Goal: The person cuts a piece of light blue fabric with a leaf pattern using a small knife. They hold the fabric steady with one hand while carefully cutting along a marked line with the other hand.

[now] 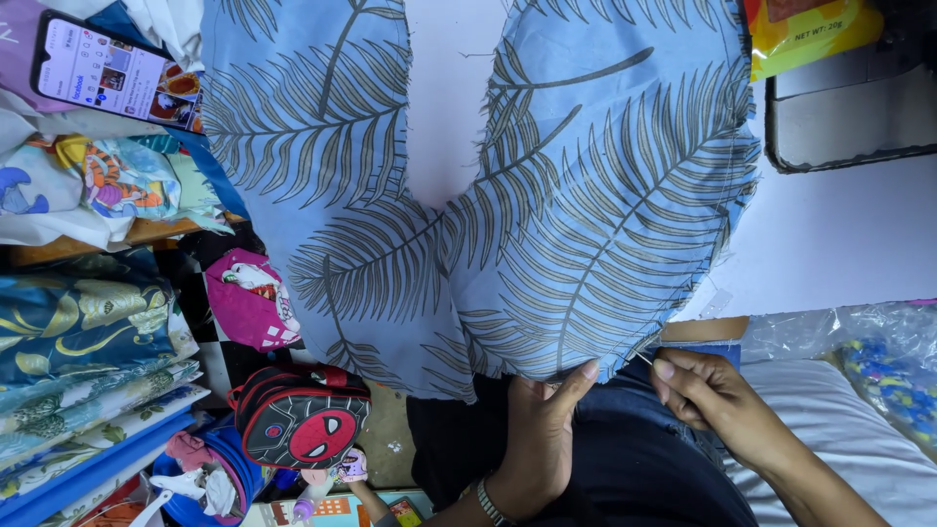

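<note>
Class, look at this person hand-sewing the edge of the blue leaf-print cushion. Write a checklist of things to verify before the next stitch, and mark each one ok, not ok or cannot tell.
1. Left hand steadies the cushion at its lower edge: ok, fingers touch the fabric.
2. Right hand has a pinch grip on something thin beside the edge: ok.
3. Needle visible and pointed away from the left fingers: cannot tell, too small to see.
4. Thread runs from right hand to the seam without tangles: cannot tell, only a short pale line shows.
5. Frayed edge tucked in at the stitching spot: not ok, loose threads show along the rim.
6. Phone clear of the work: ok, it lies far off.
</note>
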